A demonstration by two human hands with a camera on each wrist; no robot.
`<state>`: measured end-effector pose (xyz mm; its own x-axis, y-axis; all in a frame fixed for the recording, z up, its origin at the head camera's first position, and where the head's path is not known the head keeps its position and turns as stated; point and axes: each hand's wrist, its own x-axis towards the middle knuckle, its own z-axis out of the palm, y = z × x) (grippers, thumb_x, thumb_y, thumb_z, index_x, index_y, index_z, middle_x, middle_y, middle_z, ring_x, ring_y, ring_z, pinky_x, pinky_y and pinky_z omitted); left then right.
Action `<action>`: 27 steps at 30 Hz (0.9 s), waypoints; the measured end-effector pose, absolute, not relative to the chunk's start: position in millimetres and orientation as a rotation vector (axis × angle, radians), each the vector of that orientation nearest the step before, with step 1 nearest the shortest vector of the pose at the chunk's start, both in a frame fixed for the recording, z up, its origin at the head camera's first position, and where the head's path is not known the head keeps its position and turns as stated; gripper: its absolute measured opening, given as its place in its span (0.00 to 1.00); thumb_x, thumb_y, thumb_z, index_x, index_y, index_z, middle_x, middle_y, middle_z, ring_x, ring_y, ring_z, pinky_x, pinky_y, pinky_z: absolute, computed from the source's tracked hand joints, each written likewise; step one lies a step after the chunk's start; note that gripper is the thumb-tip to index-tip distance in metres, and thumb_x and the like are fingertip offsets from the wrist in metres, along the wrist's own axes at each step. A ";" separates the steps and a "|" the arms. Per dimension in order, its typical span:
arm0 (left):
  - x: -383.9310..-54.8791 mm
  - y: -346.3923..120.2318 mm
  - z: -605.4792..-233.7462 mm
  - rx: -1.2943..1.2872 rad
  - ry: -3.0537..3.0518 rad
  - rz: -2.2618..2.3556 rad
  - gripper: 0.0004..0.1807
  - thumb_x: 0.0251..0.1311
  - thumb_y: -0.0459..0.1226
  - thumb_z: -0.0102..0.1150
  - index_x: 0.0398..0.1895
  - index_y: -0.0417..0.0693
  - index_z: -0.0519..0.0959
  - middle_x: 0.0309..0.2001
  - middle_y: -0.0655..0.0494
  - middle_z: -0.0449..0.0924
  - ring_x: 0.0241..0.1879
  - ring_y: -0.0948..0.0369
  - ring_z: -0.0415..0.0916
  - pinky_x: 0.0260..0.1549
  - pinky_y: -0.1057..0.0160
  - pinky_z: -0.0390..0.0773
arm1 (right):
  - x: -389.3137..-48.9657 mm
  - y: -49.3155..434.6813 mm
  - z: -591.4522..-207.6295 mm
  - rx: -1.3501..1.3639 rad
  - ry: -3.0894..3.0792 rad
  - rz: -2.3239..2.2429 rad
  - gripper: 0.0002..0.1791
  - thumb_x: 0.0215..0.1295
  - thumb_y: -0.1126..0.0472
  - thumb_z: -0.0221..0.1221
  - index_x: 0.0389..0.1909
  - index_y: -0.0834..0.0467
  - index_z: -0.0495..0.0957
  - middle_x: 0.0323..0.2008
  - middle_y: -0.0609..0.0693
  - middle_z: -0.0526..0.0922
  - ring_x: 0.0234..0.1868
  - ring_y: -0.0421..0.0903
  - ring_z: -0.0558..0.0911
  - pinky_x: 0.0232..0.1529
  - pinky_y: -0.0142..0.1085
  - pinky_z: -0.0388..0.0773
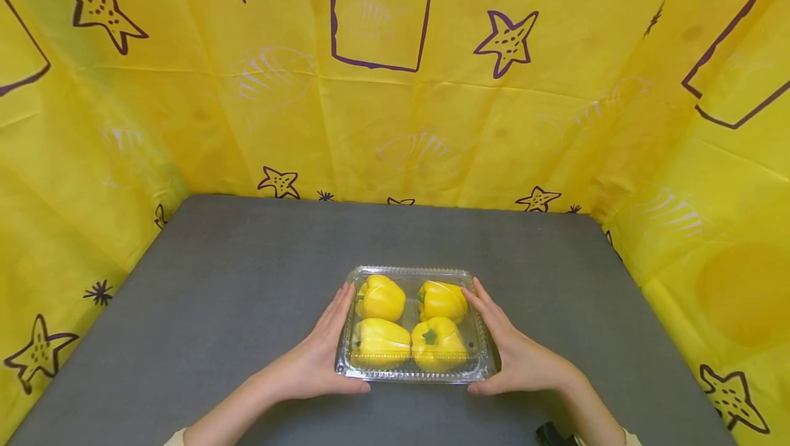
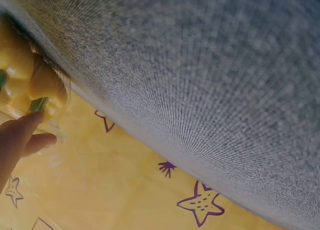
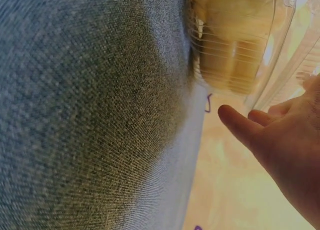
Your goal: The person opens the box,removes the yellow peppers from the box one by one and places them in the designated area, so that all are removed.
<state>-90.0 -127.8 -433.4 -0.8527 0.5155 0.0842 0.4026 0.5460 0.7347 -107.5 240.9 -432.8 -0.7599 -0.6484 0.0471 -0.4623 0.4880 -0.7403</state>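
Note:
A clear plastic clamshell container (image 1: pixel 420 272), its lid down, stands near the front middle of the table in the head view. Several yellow bell peppers (image 1: pixel 439 346) lie inside it, some with green stems showing. Along the container's left side rests my left hand (image 1: pixel 321 357), fingers fairly straight and thumb by the near left corner. My right hand (image 1: pixel 521 353) lies against the right side, its fingers extended along the rim. In the right wrist view, the right thumb (image 3: pixel 237 122) stretches out beside the ribbed plastic wall. The left wrist view catches only part of the left hand (image 2: pixel 20 135) by the peppers.
Grey cloth covers the table (image 1: pixel 259 254). A yellow curtain (image 1: pixel 395 110) printed with starfish and fish hangs behind it and along both sides. Close to my right forearm, a small black object (image 1: pixel 552 435) shows at the lower edge.

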 end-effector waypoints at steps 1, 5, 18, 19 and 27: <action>-90.2 -127.5 -433.8 0.795 2.645 1.193 0.77 0.34 0.52 0.81 0.78 0.44 0.32 0.77 0.42 0.29 0.75 0.43 0.32 0.65 0.38 0.48 | -107.8 240.9 -432.8 -0.949 2.501 -1.132 0.70 0.44 0.43 0.75 0.78 0.50 0.35 0.77 0.48 0.23 0.74 0.63 0.38 0.53 0.77 0.55; -90.7 -126.5 -434.3 0.807 2.671 1.186 0.76 0.34 0.51 0.81 0.78 0.43 0.33 0.77 0.42 0.30 0.75 0.43 0.33 0.66 0.40 0.48 | -108.1 240.4 -432.3 -0.956 2.517 -1.126 0.68 0.45 0.43 0.74 0.78 0.50 0.37 0.77 0.49 0.24 0.74 0.63 0.39 0.53 0.76 0.56; -91.2 -126.9 -432.0 0.801 2.713 1.107 0.73 0.37 0.50 0.79 0.78 0.42 0.35 0.78 0.44 0.32 0.76 0.50 0.33 0.66 0.47 0.50 | -107.3 239.2 -427.6 -0.978 2.559 -1.105 0.65 0.45 0.43 0.74 0.78 0.48 0.41 0.77 0.52 0.27 0.75 0.63 0.41 0.55 0.74 0.58; -91.1 -127.1 -432.0 0.804 2.715 1.108 0.73 0.37 0.50 0.79 0.78 0.41 0.36 0.78 0.44 0.32 0.76 0.50 0.33 0.66 0.47 0.50 | -107.5 239.1 -427.4 -0.978 2.560 -1.107 0.65 0.45 0.43 0.74 0.78 0.48 0.42 0.77 0.52 0.27 0.75 0.63 0.42 0.55 0.73 0.58; -91.1 -127.0 -433.3 0.819 2.738 1.092 0.72 0.38 0.51 0.77 0.78 0.40 0.36 0.77 0.43 0.33 0.76 0.51 0.34 0.67 0.48 0.51 | -107.7 239.7 -428.1 -1.005 2.586 -1.114 0.63 0.45 0.44 0.74 0.77 0.49 0.45 0.77 0.54 0.30 0.74 0.63 0.44 0.55 0.73 0.59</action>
